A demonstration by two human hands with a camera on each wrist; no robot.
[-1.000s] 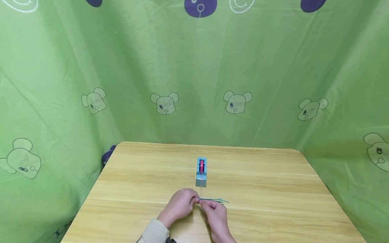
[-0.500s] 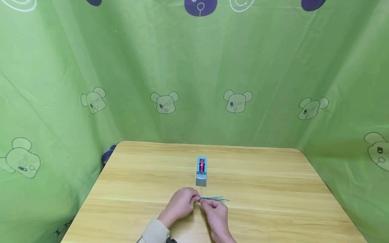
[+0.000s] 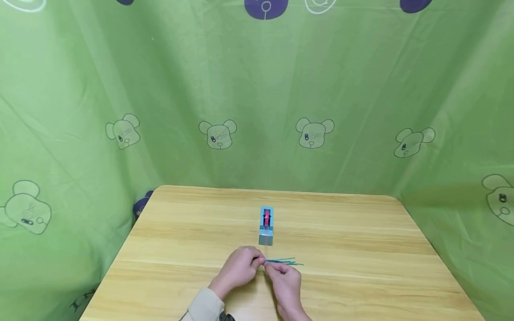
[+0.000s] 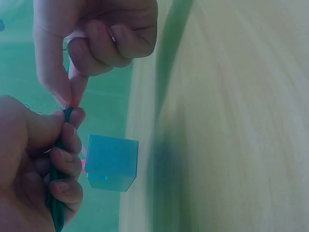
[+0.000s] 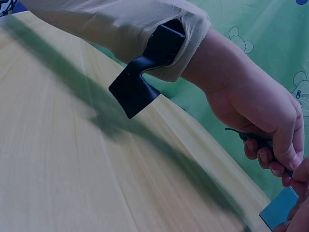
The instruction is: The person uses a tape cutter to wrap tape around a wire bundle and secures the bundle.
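A bundle of thin teal-green cord-like strands [image 3: 283, 261] is held between both hands, its free ends fanning out to the right in the head view. My left hand [image 3: 239, 267] curls its fingers round the bundle, which runs through the palm in the left wrist view [image 4: 56, 212]. From the other side, my right hand [image 3: 286, 283] pinches the strands with thumb and forefinger, right up against the left fingertips. Its remaining fingers are bent inward. Just beyond the hands stands a blue tape dispenser [image 3: 266, 226] with a pink roll.
The wooden table [image 3: 353, 249] has rounded far corners, and a green curtain [image 3: 261, 80] with bear-head prints hangs behind and beside it. A black strap-like mount [image 5: 145, 72] sits at the left sleeve's cuff. A faint strip [image 3: 267, 250] trails from the dispenser towards the hands.
The strands' free ends have spread further apart. Both hands stay nearly in place, and the whole head view has shifted slightly.
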